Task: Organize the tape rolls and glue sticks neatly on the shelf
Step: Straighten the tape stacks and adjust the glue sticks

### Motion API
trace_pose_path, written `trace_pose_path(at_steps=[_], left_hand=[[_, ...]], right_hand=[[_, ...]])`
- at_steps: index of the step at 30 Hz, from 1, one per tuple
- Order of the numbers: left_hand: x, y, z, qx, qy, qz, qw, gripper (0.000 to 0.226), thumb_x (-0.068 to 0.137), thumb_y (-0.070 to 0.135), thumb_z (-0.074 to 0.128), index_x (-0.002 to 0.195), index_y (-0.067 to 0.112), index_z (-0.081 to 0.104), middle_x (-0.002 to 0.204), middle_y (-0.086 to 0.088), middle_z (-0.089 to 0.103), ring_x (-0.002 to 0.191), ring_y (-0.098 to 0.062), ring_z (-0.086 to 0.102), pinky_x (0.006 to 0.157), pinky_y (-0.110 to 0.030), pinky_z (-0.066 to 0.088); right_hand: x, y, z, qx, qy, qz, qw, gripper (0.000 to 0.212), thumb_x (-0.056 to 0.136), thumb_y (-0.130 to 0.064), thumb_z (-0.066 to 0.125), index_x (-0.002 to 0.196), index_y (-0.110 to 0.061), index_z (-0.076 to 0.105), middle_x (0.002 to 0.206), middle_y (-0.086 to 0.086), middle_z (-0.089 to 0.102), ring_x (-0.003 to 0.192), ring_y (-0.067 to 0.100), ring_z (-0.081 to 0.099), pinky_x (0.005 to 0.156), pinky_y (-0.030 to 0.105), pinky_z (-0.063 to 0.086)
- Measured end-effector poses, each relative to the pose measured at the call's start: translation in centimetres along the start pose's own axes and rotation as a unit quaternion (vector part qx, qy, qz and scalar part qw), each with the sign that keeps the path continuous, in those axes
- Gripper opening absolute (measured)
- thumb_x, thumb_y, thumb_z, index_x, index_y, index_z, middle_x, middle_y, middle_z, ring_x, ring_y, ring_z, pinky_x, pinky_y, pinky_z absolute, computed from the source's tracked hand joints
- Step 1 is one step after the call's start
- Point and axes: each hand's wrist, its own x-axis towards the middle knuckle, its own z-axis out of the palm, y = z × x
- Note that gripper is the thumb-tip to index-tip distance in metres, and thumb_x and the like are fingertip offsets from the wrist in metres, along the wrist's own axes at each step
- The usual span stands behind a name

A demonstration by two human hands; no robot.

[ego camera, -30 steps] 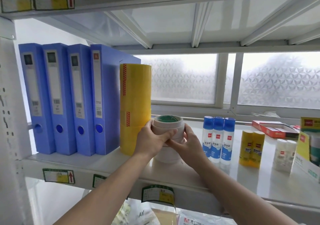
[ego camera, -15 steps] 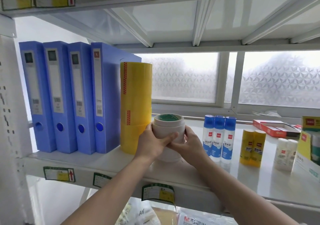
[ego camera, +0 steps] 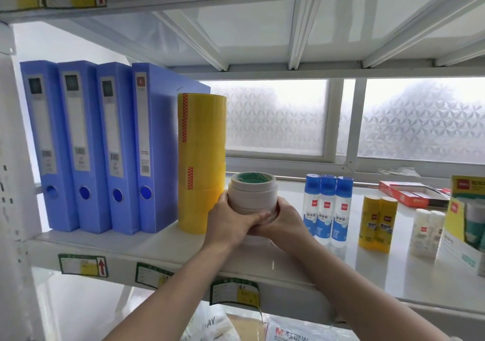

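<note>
Both forearms reach up from below to the shelf [ego camera: 147, 246]. Left hand [ego camera: 231, 225] wraps the white tape stack [ego camera: 253, 196] from the left, fingers curled across its lower front. Right hand [ego camera: 284, 221] wraps the same stack from the right, thumb on the side, fingertips meeting the left fingers in front. Both grips closed around the stack.

Stack stands upright on the shelf, made of several white rolls, slightly uneven at the edges, green core visible in the top roll. Lowest roll shows under the hands. Just to the left, touching or almost touching, a tall yellow tape column [ego camera: 201, 162], beside blue binders [ego camera: 105, 146]. To the right, apart from the stack, three blue-capped glue bottles [ego camera: 328, 209], then yellow glue sticks [ego camera: 378, 222] and white ones [ego camera: 426, 231].
</note>
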Motion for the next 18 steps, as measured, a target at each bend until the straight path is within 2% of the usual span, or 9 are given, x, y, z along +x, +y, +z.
trace_pose_path(at_steps=[3,9,13,18], left_hand=[[0.04,0.28,-0.14,0.01,-0.019,-0.001,1.0,0.092,0.043,0.041,0.092,0.122,0.021,0.05,0.108,0.009,0.062,0.096,-0.01,0.059,0.076,-0.021,0.049],[-0.23,0.33,-0.27,0.024,-0.007,0.017,1.0,0.091,0.04,0.046,0.091,0.119,0.023,0.053,0.105,0.012,0.065,0.093,-0.007,0.061,0.076,-0.02,0.05],[-0.4,0.47,-0.55,0.027,-0.019,0.021,0.999,0.091,0.041,0.048,0.09,0.12,0.028,0.049,0.102,0.014,0.063,0.091,-0.005,0.061,0.07,-0.013,0.046],[-0.47,0.01,-0.95,0.039,-0.039,0.009,0.998,0.087,0.038,0.056,0.087,0.113,0.028,0.054,0.098,0.015,0.066,0.088,-0.002,0.063,0.064,-0.008,0.044]], right_hand=[[-0.07,-0.1,0.09,-0.02,0.001,0.001,1.0,0.077,0.05,-0.026,0.091,0.116,-0.017,0.053,0.101,-0.006,0.063,0.088,0.006,0.06,0.07,0.014,0.047],[-0.37,-0.18,0.05,-0.038,0.003,0.003,0.999,0.079,0.052,-0.03,0.09,0.118,-0.021,0.047,0.095,-0.014,0.057,0.083,0.0,0.056,0.066,0.011,0.044],[-0.3,-0.32,-0.09,-0.036,-0.014,0.028,0.999,0.083,0.051,-0.029,0.091,0.121,-0.02,0.047,0.1,-0.01,0.059,0.09,0.005,0.058,0.074,0.016,0.047],[-0.08,-0.39,-0.39,-0.059,-0.065,0.082,0.993,0.077,0.049,-0.032,0.091,0.115,-0.02,0.055,0.101,-0.006,0.066,0.089,0.005,0.062,0.067,0.015,0.048]])
